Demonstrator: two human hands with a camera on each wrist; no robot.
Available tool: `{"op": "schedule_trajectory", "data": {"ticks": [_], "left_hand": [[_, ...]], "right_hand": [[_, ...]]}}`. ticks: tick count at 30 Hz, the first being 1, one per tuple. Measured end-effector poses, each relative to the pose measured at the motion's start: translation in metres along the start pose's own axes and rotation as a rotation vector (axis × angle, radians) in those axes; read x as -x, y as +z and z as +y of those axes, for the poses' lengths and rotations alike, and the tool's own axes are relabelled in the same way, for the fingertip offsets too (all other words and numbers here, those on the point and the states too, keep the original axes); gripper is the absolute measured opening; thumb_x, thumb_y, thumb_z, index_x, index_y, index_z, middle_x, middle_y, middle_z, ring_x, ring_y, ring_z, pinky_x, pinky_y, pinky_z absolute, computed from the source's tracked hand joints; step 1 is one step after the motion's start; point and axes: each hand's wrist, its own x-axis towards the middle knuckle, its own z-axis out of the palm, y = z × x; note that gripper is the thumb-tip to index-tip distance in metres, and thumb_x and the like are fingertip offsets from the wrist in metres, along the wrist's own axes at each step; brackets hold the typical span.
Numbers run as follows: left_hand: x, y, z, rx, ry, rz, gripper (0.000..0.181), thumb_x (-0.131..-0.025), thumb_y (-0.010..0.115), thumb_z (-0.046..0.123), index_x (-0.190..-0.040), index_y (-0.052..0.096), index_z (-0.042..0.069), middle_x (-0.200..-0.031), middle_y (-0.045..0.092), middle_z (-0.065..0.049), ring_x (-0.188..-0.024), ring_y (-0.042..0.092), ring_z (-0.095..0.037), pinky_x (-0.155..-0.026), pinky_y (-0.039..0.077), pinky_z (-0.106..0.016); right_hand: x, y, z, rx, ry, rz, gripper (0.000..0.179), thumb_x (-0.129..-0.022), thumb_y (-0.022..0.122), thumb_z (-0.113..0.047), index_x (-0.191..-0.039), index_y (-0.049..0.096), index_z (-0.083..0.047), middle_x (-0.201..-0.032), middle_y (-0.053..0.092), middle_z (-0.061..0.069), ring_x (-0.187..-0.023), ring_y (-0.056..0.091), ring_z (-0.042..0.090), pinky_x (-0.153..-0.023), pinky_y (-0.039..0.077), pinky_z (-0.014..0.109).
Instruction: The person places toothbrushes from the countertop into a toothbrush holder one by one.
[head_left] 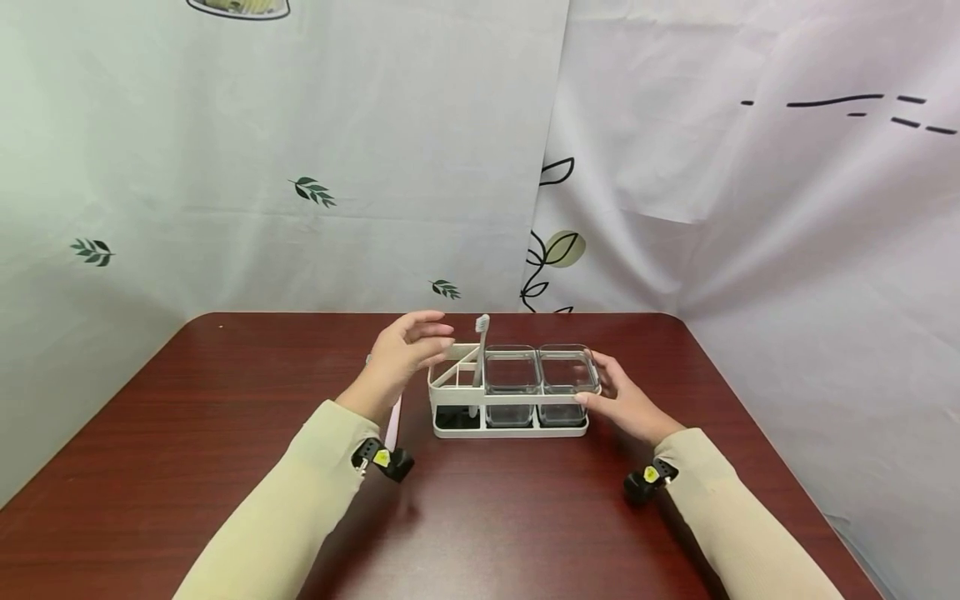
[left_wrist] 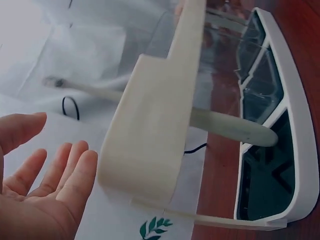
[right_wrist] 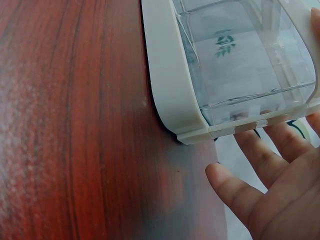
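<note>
A white toothbrush holder (head_left: pixel 532 432) stands on the table with two clear square cups (head_left: pixel 512 371) side by side in it. In its divided left section a white toothbrush (head_left: pixel 482 333) stands upright, bristles up. My left hand (head_left: pixel 408 354) hovers just left of that section, fingers apart and holding nothing; the left wrist view shows the palm beside the holder's upper rim (left_wrist: pixel 145 130). With thumb in front and fingers round the end, my right hand (head_left: pixel 622 402) grips the holder's right end. In the right wrist view some fingers (right_wrist: pixel 257 155) extend along that end.
A pink toothbrush (head_left: pixel 393 427) lies on the dark red wooden table (head_left: pixel 517 517), partly hidden behind my left hand and wrist. White printed curtains (head_left: pixel 375 167) hang behind the table and along its sides.
</note>
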Motion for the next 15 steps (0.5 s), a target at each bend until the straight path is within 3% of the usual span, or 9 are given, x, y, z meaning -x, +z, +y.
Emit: {"op": "schedule_trajectory", "data": {"ticks": [4,11,15], "left_hand": [[-0.002,-0.010,-0.002,0.104,-0.006,0.037,0.050,-0.092,0.056,-0.004,-0.139,0.040,-0.005,-0.117,0.059,-0.013,-0.099,0.065,-0.012,-0.090,0.053,-0.034],[-0.003,-0.022,-0.004,0.165,-0.023,0.099,0.045,-0.093,0.055,-0.005,-0.136,0.041,-0.005,-0.111,0.060,-0.008,-0.092,0.065,-0.009,-0.083,0.055,-0.027],[-0.004,-0.030,-0.005,0.166,-0.025,0.125,0.043,-0.093,0.055,-0.004,-0.134,0.042,-0.003,-0.109,0.061,-0.006,-0.092,0.065,-0.008,-0.082,0.055,-0.026]], "right_hand": [[0.000,0.000,0.000,0.000,0.007,0.000,0.070,-0.093,0.064,-0.012,-0.149,0.022,-0.008,-0.144,0.040,0.026,-0.130,0.044,0.041,-0.095,0.039,0.014],[0.000,0.000,-0.001,0.005,0.021,-0.001,0.070,-0.093,0.064,-0.011,-0.149,0.022,-0.008,-0.144,0.040,0.027,-0.127,0.047,0.041,-0.095,0.040,0.016],[0.000,-0.001,-0.002,0.024,0.031,-0.006,0.070,-0.093,0.064,-0.013,-0.149,0.021,-0.008,-0.144,0.040,0.026,-0.125,0.049,0.040,-0.101,0.042,0.029]]}}
